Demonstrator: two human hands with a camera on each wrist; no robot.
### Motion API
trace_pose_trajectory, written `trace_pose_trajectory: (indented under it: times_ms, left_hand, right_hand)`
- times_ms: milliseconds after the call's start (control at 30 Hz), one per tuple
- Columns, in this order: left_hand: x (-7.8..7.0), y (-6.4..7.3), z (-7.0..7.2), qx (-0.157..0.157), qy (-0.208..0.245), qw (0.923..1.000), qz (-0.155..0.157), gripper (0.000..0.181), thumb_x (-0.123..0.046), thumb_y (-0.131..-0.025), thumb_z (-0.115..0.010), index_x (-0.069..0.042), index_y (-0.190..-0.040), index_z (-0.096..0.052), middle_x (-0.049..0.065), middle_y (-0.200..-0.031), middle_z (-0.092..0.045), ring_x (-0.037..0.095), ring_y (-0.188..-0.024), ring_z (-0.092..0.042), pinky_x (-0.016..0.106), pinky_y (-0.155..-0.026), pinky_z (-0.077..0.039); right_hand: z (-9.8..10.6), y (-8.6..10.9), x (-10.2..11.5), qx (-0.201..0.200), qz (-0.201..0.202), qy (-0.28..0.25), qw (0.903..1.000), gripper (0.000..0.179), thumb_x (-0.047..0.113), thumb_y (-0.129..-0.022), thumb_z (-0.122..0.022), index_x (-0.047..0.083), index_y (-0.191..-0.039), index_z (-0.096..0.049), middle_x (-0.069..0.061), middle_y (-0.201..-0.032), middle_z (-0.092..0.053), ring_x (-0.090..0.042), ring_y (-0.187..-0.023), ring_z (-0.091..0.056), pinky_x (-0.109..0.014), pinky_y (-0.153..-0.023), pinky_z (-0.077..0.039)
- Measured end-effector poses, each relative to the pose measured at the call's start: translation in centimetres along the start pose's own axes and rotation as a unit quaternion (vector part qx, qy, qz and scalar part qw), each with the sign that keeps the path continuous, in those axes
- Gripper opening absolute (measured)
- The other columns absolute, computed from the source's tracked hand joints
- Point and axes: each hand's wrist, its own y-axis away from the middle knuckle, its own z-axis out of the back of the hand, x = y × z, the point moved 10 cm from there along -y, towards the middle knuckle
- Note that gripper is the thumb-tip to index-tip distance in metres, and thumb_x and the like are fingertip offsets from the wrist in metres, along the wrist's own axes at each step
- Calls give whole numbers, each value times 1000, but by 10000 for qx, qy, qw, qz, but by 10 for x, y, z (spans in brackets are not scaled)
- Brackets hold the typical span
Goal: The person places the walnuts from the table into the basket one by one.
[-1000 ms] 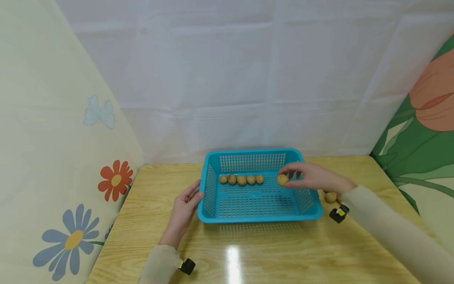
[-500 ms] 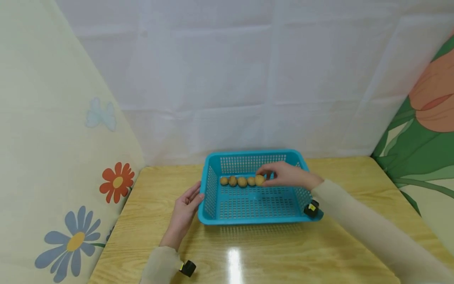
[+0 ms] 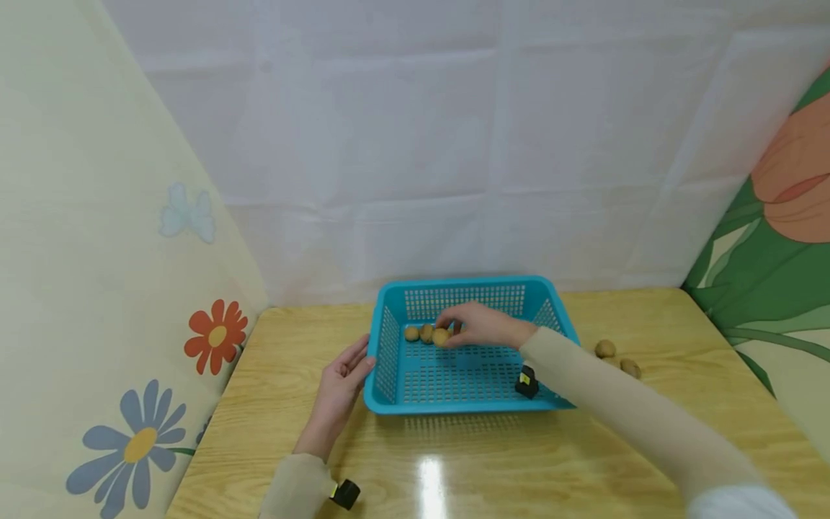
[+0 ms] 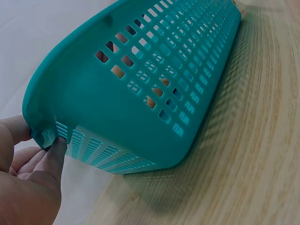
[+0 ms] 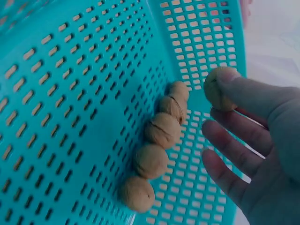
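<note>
A blue plastic basket (image 3: 454,409) with perforated walls stands on the table. In the head view my left hand (image 3: 338,389) is at its left side; the left wrist view shows thumb and fingers gripping the rim (image 4: 44,63). My right hand (image 3: 485,326) reaches inside the basket. Between thumb and index finger it pinches a walnut (image 5: 215,89), raised above the others, its remaining fingers loosely bent. Several walnuts (image 5: 161,130) lie in a row on the basket floor by the far wall, partly hidden behind the right hand in the head view.
On the wooden table (image 3: 519,461), right of the basket, are a few more walnuts (image 3: 606,349), partly covered by the right sleeve (image 3: 622,404). A white cloth backdrop (image 3: 389,144) rises behind the basket. Flower-printed panels (image 3: 130,288) flank the table.
My right hand has moved left over the row with the pinched walnut, from the basket's right part toward the row's left end. The left hand keeps its grip on the rim.
</note>
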Motion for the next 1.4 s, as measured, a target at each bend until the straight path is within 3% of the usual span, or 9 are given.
trace_pose_trajectory:
  times_ms: [200, 400, 600, 767, 900, 1067, 1400]
  left_hand:
    - [1, 1, 1, -32, 64, 10000, 1, 53, -16, -107, -62, -7, -157, -46, 16, -157, -51, 4, -125, -62, 23, -102, -53]
    - [1, 1, -1, -34, 105, 9999, -20, 53, -15, -107, -61, -7, -157, -46, 16, -156, -51, 7, -126, -62, 23, -102, -54]
    - [3, 1, -1, -2, 144, 9999, 41, 52, -16, -107, -61, -8, -156, -47, 15, -156, -52, 12, -130, -60, 24, -102, -54]
    - [3, 0, -1, -8, 220, 9997, 44, 52, -15, -107, -62, -8, -156, -47, 15, -156, -52, 11, -129, -61, 26, -102, -54]
    - [2, 0, 0, -38, 233, 9997, 32, 52, -14, -107, -62, -7, -156, -47, 16, -156, -52, 9, -127, -62, 26, -102, -54]
    - [1, 0, -1, -1, 272, 9996, 19, 51, -11, -107, -59, -6, -156, -46, 16, -156, -51, 9, -126, -62, 26, -102, -54]
    - [0, 0, 0, -41, 174, 9998, -5, 53, -12, -107, -61, -6, -157, -46, 17, -157, -50, 6, -125, -62, 24, -102, -54]
  right_hand:
    - [-18, -28, -1, 27, -154, 237, 9996, 35, 23, -98, -75, 13, -131, -69, -2, -123, -72, -18, -107, -68, -32, -87, -59]
    - [-37, -52, 0, -29, -35, 769, 9970, 30, 23, -95, -79, 9, -121, -73, 0, -109, -72, -14, -97, -65, -33, -86, -56]
    - [-55, -67, 0, 80, 106, 958, 9953, 23, 22, -93, -81, 12, -112, -73, 3, -97, -69, -10, -87, -61, -32, -78, -54]
    - [-61, -76, 3, 157, 10, 1439, 9895, 23, 29, -92, -81, 17, -109, -73, 7, -93, -68, -8, -85, -60, -29, -77, -54]
    - [-59, -77, 9, 197, -85, 1589, 9871, 28, 34, -93, -80, 17, -114, -75, 7, -99, -71, -9, -90, -63, -30, -82, -56]
    - [-48, -69, 13, 94, 45, 1396, 9902, 29, 31, -95, -79, 13, -119, -75, 1, -107, -74, -14, -98, -67, -34, -86, -58]
    - [-2, -35, 16, 7, -58, 927, 9957, 29, 23, -103, -69, 10, -128, -71, -4, -118, -72, -23, -111, -66, -43, -92, -56]
